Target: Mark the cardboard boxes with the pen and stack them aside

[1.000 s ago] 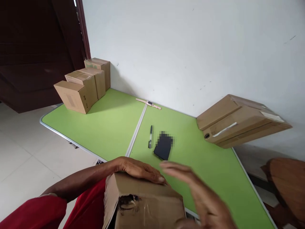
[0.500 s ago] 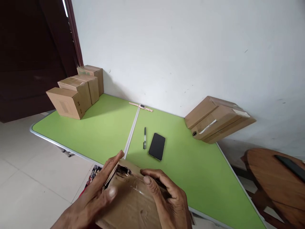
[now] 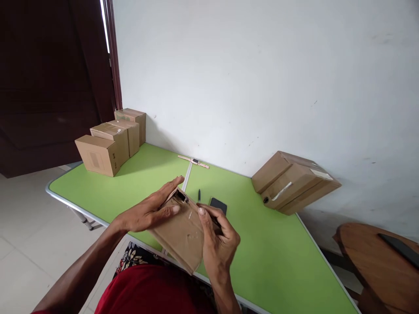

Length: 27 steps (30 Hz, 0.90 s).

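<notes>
Above the near edge of a green folding table (image 3: 268,257), a person in a red garment (image 3: 153,292) holds a battered cardboard box (image 3: 183,235) tilted between two bare hands. The left hand (image 3: 145,211) grips the box's left side, fingers stretched out along it and thumb laid across the upper face. The right hand (image 3: 219,235) clasps the opposite side, thumb pressed on top and fingers curled over the edge. Between the hands, a ragged dark hole (image 3: 180,196) gapes at the box's far corner.

Just beyond the box lie a dark smartphone (image 3: 220,204) and a pen (image 3: 199,195), both partly hidden. Farther back, a smartwatch (image 3: 195,162) with a pale pink strap stretches flat across the table's seam near the white wall (image 3: 229,78). At the left end stands a row of cardboard boxes (image 3: 96,157), close together; at the right, a larger taped carton (image 3: 294,183) sits against the wall. A round wooden tabletop (image 3: 369,253) bearing a dark flat object (image 3: 401,250) shows at far right, and a dark wooden door (image 3: 49,78) fills the upper left.
</notes>
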Available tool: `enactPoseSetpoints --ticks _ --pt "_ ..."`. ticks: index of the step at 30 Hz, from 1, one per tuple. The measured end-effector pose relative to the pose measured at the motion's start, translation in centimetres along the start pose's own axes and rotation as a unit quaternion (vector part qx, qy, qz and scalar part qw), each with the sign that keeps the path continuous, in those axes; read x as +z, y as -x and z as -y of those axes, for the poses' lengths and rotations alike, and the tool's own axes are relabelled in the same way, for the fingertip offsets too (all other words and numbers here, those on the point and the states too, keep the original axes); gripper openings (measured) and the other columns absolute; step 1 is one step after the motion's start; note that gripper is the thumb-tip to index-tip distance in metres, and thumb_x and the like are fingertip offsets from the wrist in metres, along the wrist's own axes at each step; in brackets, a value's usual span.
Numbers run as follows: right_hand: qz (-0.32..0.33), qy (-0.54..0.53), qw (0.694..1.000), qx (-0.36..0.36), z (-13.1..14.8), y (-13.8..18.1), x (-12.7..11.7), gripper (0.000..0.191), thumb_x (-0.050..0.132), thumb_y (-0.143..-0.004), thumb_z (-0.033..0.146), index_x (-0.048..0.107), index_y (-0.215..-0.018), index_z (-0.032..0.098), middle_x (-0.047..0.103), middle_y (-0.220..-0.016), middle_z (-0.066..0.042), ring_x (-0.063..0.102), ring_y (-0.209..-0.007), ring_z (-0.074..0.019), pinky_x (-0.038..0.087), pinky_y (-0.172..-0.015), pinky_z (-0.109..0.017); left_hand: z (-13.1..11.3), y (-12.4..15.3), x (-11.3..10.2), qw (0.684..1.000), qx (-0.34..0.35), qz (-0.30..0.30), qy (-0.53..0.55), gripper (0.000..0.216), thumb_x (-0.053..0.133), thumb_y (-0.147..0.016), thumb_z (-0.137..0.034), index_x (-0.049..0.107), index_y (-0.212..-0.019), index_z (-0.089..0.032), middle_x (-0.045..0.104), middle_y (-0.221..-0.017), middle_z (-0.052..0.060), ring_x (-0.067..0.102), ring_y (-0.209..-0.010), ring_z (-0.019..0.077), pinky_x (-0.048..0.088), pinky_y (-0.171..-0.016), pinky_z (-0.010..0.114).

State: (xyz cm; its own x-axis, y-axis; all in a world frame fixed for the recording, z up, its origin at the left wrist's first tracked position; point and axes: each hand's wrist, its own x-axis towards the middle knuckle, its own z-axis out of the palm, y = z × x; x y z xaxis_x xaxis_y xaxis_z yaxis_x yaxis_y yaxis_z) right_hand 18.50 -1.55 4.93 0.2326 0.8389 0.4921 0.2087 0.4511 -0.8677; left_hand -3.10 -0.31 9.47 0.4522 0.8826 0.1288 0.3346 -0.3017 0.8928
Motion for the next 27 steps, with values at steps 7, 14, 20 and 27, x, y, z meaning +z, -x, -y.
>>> enactPoseSetpoints --ticks 7,14,20,27 --pt "-0.012 0.059 0.995 -0.08 -2.0 -0.7 0.0 0.015 0.068 -0.1 0.032 0.077 -0.095 0.021 0.077 -0.087 -0.004 0.07 -0.077 -0.0168 0.054 -0.071 -0.026 -0.2 -2.7 0.3 0.991 0.015 -0.02 -0.132 0.067 0.045 -0.11 -0.048 0.029 -0.169 -0.023 0.034 -0.175 0.008 0.036 -0.16 0.0285 0.029 -0.132 0.044" --pt "0.014 0.232 0.967 -0.101 0.5 -2.2 -0.8 0.039 0.069 -0.097 0.05 0.059 -0.074 0.021 0.066 -0.074 -0.001 0.06 -0.066 -0.0171 0.045 -0.066 -0.029 -2.9 -2.8 4.4 0.965 -0.016 -0.152 -0.212 0.041 0.045 -0.109 -0.035 0.061 -0.145 -0.028 0.068 -0.147 0.008 0.07 -0.125 0.0316 0.055 -0.102 0.044" --pt "-0.01 0.254 0.96 -0.12 0.5 -2.6 -0.3 0.03 0.063 -0.096 0.031 0.05 -0.07 0.024 0.059 -0.069 0.002 0.054 -0.062 -0.0159 0.041 -0.064 -0.028 -3.6 -4.0 5.5 0.95 -0.039 -0.21 -0.226 0.028 0.055 -0.102 -0.033 0.078 -0.118 -0.031 0.079 -0.129 0.002 0.077 -0.111 0.0286 0.056 -0.091 0.038" --pt "-0.037 0.237 0.962 -0.128 0.4 -2.4 -0.5 0.025 0.061 -0.096 0.02 0.053 -0.073 0.023 0.061 -0.072 0.0 0.059 -0.067 -0.0158 0.044 -0.066 -0.026 -4.0 -5.5 6.9 0.922 -0.088 -0.278 -0.255 0.032 0.061 -0.089 -0.028 0.084 -0.111 -0.034 0.085 -0.113 -0.001 0.081 -0.1 0.0284 0.057 -0.077 0.034"
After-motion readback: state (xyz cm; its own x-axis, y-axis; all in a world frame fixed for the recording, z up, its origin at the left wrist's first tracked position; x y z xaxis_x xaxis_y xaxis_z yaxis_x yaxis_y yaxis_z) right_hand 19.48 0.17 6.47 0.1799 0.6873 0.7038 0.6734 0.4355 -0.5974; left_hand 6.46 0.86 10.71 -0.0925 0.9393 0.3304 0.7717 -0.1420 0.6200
